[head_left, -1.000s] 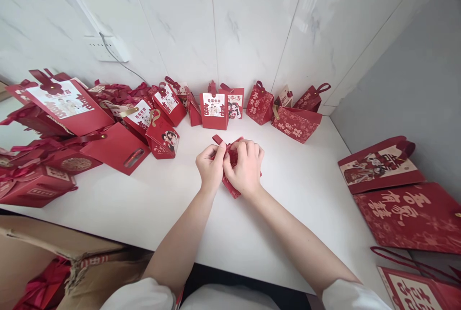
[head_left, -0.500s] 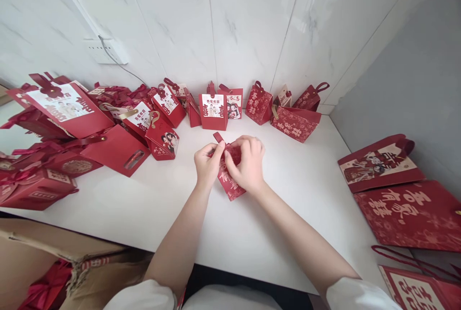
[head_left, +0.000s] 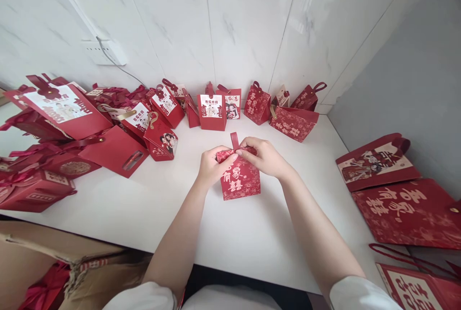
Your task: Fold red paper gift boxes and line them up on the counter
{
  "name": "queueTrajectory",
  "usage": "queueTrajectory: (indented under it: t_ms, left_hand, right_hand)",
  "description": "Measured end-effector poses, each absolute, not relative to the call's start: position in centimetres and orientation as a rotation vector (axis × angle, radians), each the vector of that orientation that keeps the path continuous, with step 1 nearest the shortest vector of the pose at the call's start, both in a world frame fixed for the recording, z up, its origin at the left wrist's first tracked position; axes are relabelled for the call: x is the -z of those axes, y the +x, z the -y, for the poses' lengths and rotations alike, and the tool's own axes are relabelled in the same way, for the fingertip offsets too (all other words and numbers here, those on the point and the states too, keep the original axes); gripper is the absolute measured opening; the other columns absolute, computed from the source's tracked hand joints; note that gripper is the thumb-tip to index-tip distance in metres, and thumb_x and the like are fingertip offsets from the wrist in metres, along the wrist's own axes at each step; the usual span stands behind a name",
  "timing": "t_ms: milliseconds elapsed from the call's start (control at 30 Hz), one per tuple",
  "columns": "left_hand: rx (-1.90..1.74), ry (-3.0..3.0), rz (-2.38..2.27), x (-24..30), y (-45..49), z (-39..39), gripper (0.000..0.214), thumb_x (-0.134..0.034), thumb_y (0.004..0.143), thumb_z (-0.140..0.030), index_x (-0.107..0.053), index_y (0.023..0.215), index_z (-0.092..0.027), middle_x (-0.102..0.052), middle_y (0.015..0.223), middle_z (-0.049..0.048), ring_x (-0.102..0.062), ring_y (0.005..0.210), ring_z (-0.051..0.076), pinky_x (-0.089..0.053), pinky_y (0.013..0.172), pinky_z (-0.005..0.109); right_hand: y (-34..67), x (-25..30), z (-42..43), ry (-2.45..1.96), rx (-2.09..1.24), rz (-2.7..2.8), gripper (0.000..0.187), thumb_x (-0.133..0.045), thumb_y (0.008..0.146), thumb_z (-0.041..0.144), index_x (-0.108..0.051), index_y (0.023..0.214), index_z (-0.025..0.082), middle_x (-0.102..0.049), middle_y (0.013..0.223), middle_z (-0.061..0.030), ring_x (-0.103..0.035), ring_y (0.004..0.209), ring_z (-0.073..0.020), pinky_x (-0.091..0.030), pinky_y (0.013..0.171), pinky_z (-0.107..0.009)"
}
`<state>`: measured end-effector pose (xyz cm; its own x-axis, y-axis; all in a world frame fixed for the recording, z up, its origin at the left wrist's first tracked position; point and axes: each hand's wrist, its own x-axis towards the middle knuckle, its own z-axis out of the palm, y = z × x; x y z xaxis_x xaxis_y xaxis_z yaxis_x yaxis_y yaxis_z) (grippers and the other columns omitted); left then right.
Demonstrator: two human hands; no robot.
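Note:
Between my hands is a small red paper gift box [head_left: 240, 180] with pale printed characters and a flower pattern, its printed face towards me. A dark red ribbon loop [head_left: 235, 141] stands up from its top edge. My left hand [head_left: 214, 165] pinches the top left part, thumb on the front and fingers behind. From the other side my right hand [head_left: 262, 155] grips the top edge, its thumb meeting the left thumb at the foot of the loop. The fingers behind the box are partly hidden.
A row of red gift boxes [head_left: 213, 113] stands along the tiled wall. More boxes pile up at left [head_left: 43, 190]. Larger red bags [head_left: 406, 211] lie on the right. An open cardboard box [head_left: 54, 238] sits below the white table's [head_left: 173, 233] front edge.
The gift box has turned from a slant to nearly square-on, showing more of its front. My right hand has moved right and up to its top edge; the loop now points upward.

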<state>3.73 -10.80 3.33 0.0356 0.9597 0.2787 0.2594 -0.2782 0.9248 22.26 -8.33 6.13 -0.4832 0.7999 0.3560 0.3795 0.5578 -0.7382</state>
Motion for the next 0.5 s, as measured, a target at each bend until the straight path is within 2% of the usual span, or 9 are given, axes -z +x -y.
queueTrajectory:
  t_ms: [167, 367, 500]
  left_hand:
    - [-1.327, 1.673, -1.25, -3.3, 3.7, 11.2, 0.023, -0.071, 0.074, -0.039, -0.068, 0.071, -0.016, -0.063, 0.064, 0.0018, -0.054, 0.059, 0.013, -0.043, 0.057, 0.024]
    - [-1.286, 1.696, -1.197, -3.1, 3.8, 11.2, 0.022, -0.07, 0.076, -0.038, -0.068, 0.073, -0.016, -0.065, 0.067, 0.003, -0.057, 0.06, 0.014, -0.044, 0.058, 0.025]
    - [-1.412, 1.617, -1.237, -2.4, 4.4, 10.8, 0.023, -0.072, 0.074, -0.039, -0.068, 0.074, -0.016, -0.066, 0.069, 0.003, -0.059, 0.064, 0.015, -0.046, 0.062, 0.025]
  right_hand:
    - [22.7, -5.9, 8.2, -0.837, -0.796, 2.115, 0.021, -0.051, 0.091, 0.037, -0.057, 0.081, 0.02, -0.061, 0.074, -0.0004, -0.052, 0.065, -0.0137, -0.041, 0.064, -0.026]
    - [24.1, -6.5, 8.3, -0.785, -0.877, 2.191, 0.011, -0.053, 0.089, 0.028, -0.061, 0.086, 0.02, -0.061, 0.075, 0.0018, -0.051, 0.063, -0.0116, -0.041, 0.061, -0.025]
    - [24.2, -6.9, 8.3, -0.771, -0.876, 2.121, 0.012, -0.052, 0.089, 0.024, -0.063, 0.09, 0.021, -0.065, 0.085, 0.0, -0.056, 0.071, -0.0129, -0.044, 0.067, -0.026]
